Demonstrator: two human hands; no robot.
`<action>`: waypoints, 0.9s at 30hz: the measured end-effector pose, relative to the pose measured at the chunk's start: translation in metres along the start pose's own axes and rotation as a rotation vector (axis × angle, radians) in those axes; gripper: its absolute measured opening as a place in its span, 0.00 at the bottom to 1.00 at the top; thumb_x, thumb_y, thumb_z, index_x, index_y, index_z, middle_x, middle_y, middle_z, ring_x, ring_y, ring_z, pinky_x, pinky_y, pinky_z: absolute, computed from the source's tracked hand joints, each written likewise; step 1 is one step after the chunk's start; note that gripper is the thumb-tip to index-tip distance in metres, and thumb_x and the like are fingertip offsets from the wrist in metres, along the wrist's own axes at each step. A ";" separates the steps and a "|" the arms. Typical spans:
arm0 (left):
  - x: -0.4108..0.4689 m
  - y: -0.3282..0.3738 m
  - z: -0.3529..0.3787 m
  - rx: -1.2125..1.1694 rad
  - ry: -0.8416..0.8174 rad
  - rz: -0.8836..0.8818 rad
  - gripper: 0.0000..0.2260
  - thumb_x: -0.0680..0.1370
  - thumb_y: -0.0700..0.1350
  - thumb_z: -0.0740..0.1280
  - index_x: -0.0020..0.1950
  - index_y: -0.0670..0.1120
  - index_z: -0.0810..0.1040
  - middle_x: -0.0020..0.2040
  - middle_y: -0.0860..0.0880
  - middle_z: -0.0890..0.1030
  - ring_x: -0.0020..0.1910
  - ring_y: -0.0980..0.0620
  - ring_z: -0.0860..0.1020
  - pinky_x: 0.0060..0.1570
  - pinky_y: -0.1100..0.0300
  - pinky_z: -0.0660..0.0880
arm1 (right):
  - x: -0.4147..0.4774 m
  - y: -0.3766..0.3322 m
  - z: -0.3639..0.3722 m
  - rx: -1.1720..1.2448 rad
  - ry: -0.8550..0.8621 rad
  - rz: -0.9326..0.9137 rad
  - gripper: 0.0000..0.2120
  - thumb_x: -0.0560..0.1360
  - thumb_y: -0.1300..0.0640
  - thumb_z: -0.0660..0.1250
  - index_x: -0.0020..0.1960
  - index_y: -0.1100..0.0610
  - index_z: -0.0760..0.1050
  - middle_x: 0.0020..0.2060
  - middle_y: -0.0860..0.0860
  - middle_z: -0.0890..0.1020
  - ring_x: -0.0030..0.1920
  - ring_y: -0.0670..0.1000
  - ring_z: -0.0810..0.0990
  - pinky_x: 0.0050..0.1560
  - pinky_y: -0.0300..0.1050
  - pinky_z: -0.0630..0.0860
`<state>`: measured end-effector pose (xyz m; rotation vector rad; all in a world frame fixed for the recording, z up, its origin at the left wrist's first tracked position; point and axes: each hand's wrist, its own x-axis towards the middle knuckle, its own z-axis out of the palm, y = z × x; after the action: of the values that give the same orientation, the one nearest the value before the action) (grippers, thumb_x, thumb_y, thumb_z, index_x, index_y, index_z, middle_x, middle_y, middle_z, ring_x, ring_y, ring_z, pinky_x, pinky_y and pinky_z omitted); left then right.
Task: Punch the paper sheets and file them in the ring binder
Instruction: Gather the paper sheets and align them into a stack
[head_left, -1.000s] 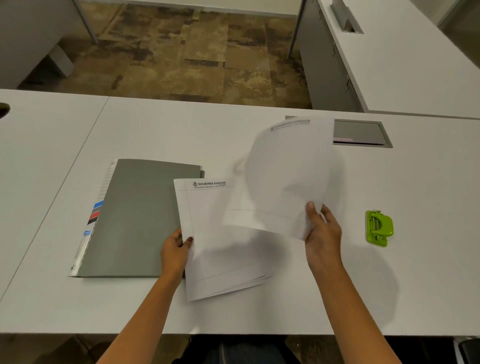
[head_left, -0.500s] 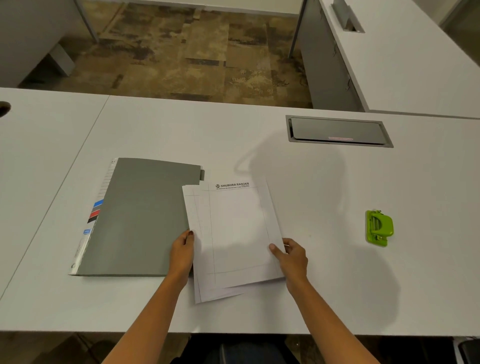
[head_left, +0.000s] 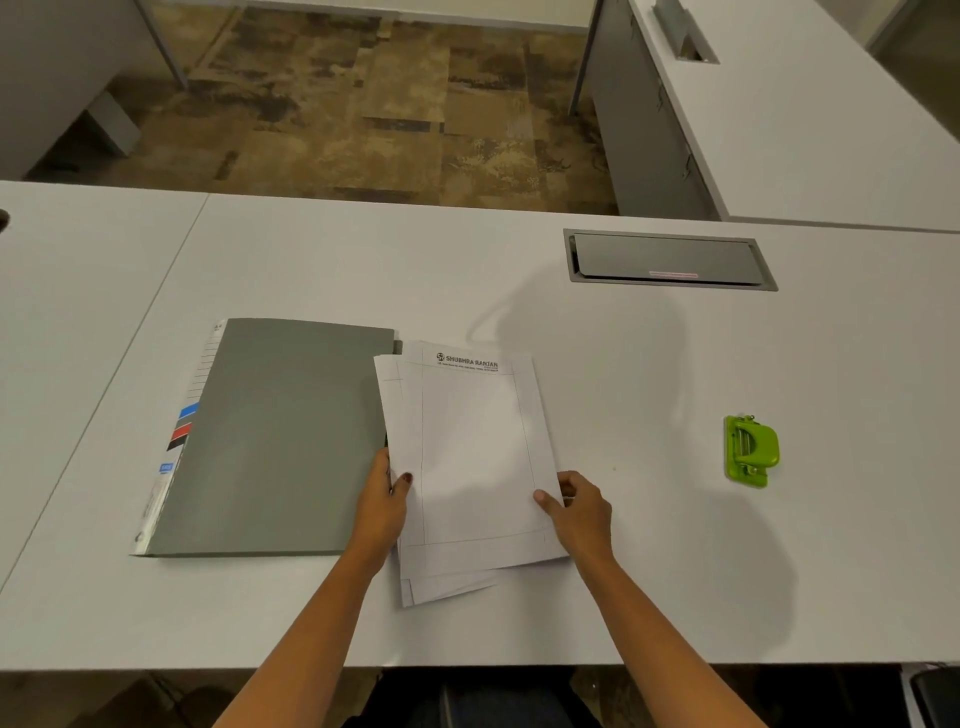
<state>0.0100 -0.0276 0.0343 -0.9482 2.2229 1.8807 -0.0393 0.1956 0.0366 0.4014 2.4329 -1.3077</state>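
On the white desk (head_left: 519, 260), near its front edge, a loose stack of paper sheets (head_left: 472, 457) lies flat, the top one printed with a letterhead along its far edge and a thin ruled border. The sheets are not squared up; lower ones stick out at the near left corner. The left hand (head_left: 382, 506) grips the stack's left edge, thumb on top and fingers tucked underneath. The right hand (head_left: 582, 512) clamps the right edge the same way, thumb pressed on the top sheet. Just left of the stack, touching or slightly under it, lies the closed grey ring binder (head_left: 280, 436), with coloured marks on the strip along its left side. Well off to the right sits the small green hole punch (head_left: 750, 449), alone on the desk. Farther back, a grey cable hatch (head_left: 667, 258) is set into the surface.
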 end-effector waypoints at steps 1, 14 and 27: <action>-0.001 0.003 0.000 -0.009 -0.006 0.025 0.19 0.81 0.38 0.58 0.72 0.44 0.63 0.68 0.47 0.73 0.67 0.46 0.71 0.68 0.54 0.67 | 0.001 -0.001 -0.002 0.012 0.028 -0.004 0.14 0.73 0.57 0.71 0.56 0.59 0.76 0.48 0.52 0.81 0.45 0.49 0.77 0.38 0.28 0.69; -0.003 0.046 -0.003 -0.122 -0.107 0.239 0.23 0.83 0.39 0.53 0.77 0.49 0.53 0.76 0.52 0.61 0.74 0.55 0.60 0.75 0.51 0.55 | 0.023 -0.048 -0.027 0.222 0.030 -0.230 0.16 0.73 0.54 0.70 0.60 0.53 0.72 0.52 0.45 0.81 0.54 0.51 0.80 0.50 0.36 0.79; -0.006 0.101 0.009 -0.262 0.106 0.449 0.13 0.80 0.51 0.56 0.65 0.54 0.65 0.55 0.55 0.79 0.56 0.54 0.78 0.56 0.58 0.74 | -0.004 -0.078 -0.026 0.515 0.231 -0.460 0.31 0.70 0.55 0.74 0.61 0.31 0.61 0.56 0.38 0.76 0.57 0.39 0.77 0.49 0.26 0.75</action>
<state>-0.0388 -0.0114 0.1222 -0.6213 2.4549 2.4092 -0.0712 0.1755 0.1092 0.1165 2.4313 -2.2111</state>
